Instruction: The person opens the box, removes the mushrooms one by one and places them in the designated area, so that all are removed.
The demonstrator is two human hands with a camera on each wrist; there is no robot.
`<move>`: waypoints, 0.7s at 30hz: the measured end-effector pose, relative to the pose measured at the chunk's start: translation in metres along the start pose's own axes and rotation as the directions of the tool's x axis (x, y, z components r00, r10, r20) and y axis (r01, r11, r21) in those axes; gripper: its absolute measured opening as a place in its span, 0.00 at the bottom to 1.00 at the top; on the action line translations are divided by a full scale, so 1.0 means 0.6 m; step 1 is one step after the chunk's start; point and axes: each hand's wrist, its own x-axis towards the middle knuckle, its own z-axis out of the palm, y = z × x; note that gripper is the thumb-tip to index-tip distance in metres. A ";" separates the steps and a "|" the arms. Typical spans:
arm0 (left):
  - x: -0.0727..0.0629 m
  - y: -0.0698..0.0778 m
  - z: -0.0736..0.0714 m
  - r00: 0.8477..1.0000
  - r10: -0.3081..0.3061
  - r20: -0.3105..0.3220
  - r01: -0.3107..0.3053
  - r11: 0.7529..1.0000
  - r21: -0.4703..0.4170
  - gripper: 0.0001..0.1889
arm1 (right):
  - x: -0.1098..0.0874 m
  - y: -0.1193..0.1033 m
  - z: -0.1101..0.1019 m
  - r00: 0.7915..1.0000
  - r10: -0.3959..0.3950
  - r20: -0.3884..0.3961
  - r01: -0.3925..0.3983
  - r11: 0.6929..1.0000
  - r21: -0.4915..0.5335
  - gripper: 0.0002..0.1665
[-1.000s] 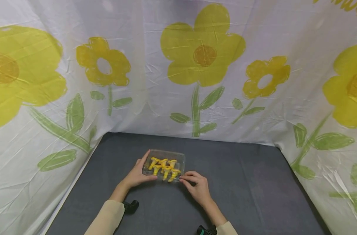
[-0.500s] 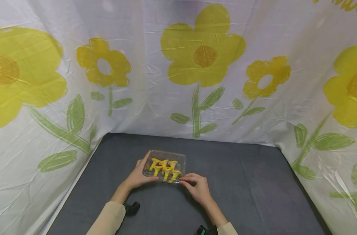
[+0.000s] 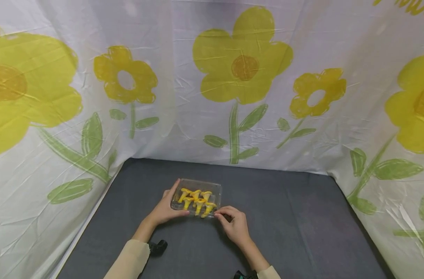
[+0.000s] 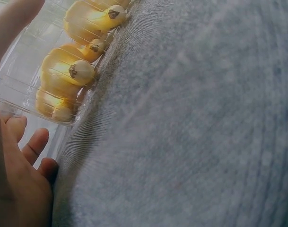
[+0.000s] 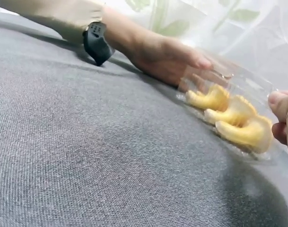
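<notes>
A clear plastic box (image 3: 202, 184) is on the dark table in the head view, with several yellow mushrooms, like chanterelles (image 3: 199, 205), inside in two rows. My left hand (image 3: 161, 212) holds its left end, thumb along the near side and fingers stretched along the left edge. At the near right corner, my right hand (image 3: 235, 226) pinches the rim between thumb and fingertips. In the left wrist view the mushrooms (image 4: 61, 71) show through the clear wall, stem ends toward the cloth. The right wrist view shows mushrooms (image 5: 245, 135) between both hands.
Dark grey cloth (image 3: 288, 224) covers the table. A white curtain (image 3: 177, 128) printed with yellow flowers stands round its back and sides. A black wrist device (image 3: 157, 248) sits by the left sleeve, another (image 3: 245, 275) by the right.
Both hands keep their places on the box. The whole head view shifts very slightly, and the right fingers stay at the near right corner.
</notes>
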 end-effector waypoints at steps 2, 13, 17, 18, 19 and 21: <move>-0.001 0.000 0.001 1.000 0.000 -0.002 0.000 1.000 -0.005 0.67 | 0.000 0.000 0.000 1.000 -0.025 -0.006 0.025 0.999 -0.025 0.01; 0.002 0.001 0.001 1.000 0.005 -0.004 -0.005 1.000 -0.008 0.67 | 0.006 -0.013 0.002 0.998 0.064 -0.009 -0.065 0.997 -0.052 0.05; 0.001 0.003 0.001 1.000 0.001 -0.002 -0.001 1.000 0.001 0.67 | 0.007 -0.021 0.002 0.995 0.103 -0.018 -0.104 0.994 -0.040 0.05; 0.001 0.003 0.001 1.000 0.000 -0.002 0.000 1.000 0.003 0.67 | 0.007 -0.023 0.002 0.994 0.108 -0.022 -0.108 0.993 -0.038 0.05; 0.001 0.003 0.001 1.000 -0.001 -0.002 0.001 1.000 0.006 0.67 | 0.007 -0.024 0.002 0.993 0.114 -0.024 -0.115 0.993 -0.034 0.05; 0.002 0.004 0.002 1.000 -0.003 0.002 0.003 1.000 0.009 0.67 | 0.007 -0.028 0.002 0.990 0.136 -0.028 -0.137 0.990 -0.025 0.05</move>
